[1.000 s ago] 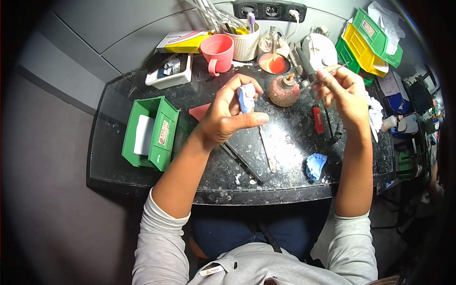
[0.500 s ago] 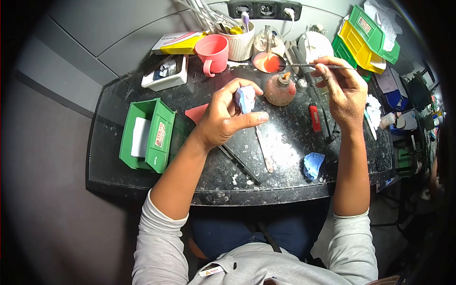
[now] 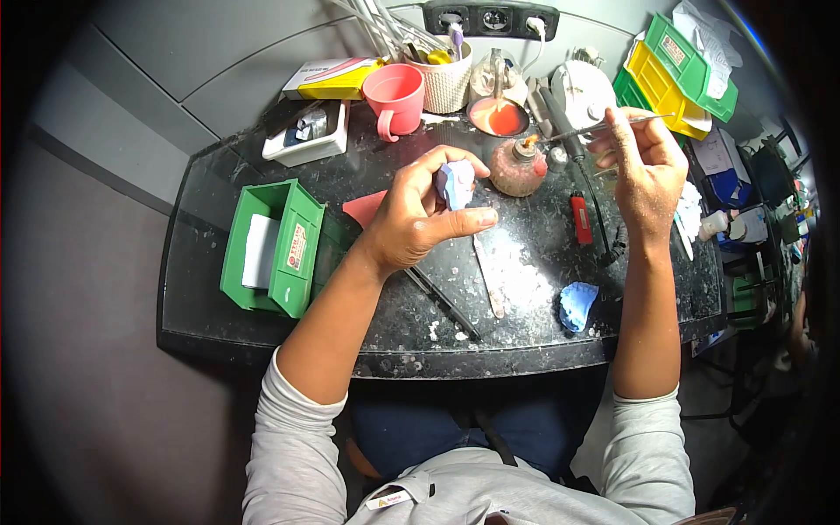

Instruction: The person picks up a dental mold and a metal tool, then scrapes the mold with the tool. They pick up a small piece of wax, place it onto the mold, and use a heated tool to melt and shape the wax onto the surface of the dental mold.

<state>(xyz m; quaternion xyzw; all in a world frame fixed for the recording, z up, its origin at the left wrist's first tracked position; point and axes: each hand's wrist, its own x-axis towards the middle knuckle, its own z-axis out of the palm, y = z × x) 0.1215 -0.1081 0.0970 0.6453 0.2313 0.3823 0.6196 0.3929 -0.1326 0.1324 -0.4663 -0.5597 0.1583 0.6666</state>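
Observation:
My left hand (image 3: 409,208) is closed around a small blue-and-white dental cast (image 3: 456,185), held above the middle of the bench. In my right hand (image 3: 649,175) a thin metal wax spatula (image 3: 573,135) is pinched between thumb and fingers. The spatula's tip points left, at the small orange flame on top of a spirit burner (image 3: 516,171). Just behind the burner, a small dark pan (image 3: 500,116) holds pink-orange melted wax. A second blue dental cast (image 3: 577,306) lies near the front edge of the bench.
A red lighter (image 3: 581,219), a black-handled tool (image 3: 444,304) and a thin pinkish stick (image 3: 488,276) lie on the dark bench. At left stands a green bin (image 3: 273,248); a pink mug (image 3: 394,101) and white woven basket (image 3: 444,83) stand behind. Stacked bins (image 3: 667,74) are at back right.
The spatula's tip has moved from the wax pan down to the burner flame. My right hand has turned and shifted slightly right. My left hand has barely moved with the cast.

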